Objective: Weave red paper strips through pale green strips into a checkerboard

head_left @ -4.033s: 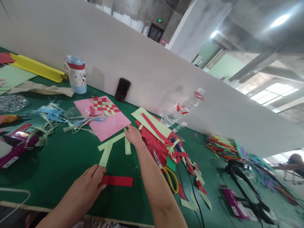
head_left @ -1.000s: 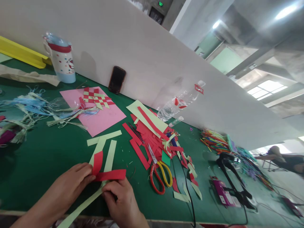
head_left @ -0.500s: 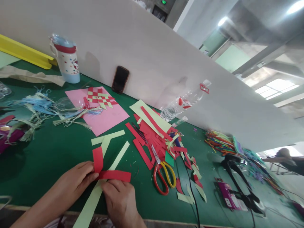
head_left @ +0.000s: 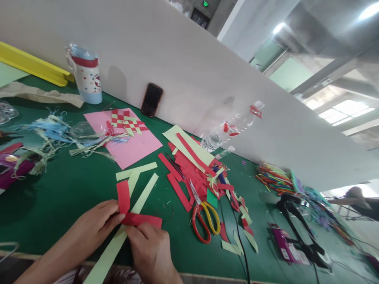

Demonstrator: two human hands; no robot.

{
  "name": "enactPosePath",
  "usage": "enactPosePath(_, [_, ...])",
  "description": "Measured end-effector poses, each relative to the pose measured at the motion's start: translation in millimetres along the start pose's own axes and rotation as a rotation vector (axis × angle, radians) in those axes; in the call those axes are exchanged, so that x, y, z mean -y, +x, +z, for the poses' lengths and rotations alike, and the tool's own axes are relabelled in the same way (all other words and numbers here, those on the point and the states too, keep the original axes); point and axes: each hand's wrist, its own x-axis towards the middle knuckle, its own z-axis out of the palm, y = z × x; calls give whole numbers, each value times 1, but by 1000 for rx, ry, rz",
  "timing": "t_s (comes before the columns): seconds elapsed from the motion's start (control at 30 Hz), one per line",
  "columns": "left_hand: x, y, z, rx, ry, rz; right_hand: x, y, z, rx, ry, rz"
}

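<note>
At the near edge of the table, my left hand [head_left: 96, 225] is closed in a pinch on a folded red paper strip [head_left: 143, 219], one end of which sticks up. My right hand [head_left: 151, 245] is also closed, its fingertips pressing the same red strip where it crosses a long pale green paper strip [head_left: 106, 254]. That green strip runs slantwise beneath both hands. Another pale green strip [head_left: 135, 169] lies just beyond them. The exact fold under the fingertips is hidden.
To the right lie scissors [head_left: 204, 219] and a heap of red paper strips [head_left: 189, 165]. Behind are a pink sheet [head_left: 130, 148] with a woven piece, a phone [head_left: 151, 99], a cup [head_left: 87, 77] and a water bottle [head_left: 227, 132]. Tassels [head_left: 50, 130] lie left; a black cable [head_left: 241, 236] runs right.
The long green strip has turned slightly under the red one, its near end shifting left. The right-hand part of the red strip tilts a little downward now. Both hands keep their hold.
</note>
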Motion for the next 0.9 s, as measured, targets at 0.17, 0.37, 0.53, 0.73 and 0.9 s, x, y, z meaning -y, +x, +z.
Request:
enactPosePath(0.17, [3,2,-2,42,-25,1,-1,1,4,41,91,93])
enactPosePath(0.37, [3,4,-7,53,-71,16,3,1,5,-3,142,52])
enactPosePath(0.53, [0,4,-7,40,-74,42,1,3,4,-77,169,5])
enactPosePath(0.73, [-1,4,-8,52,-85,49,-5,6,5,-43,172,245])
enactPosePath(0.9, [1,4,-7,107,-110,25,-9,13,12,-12,42,345])
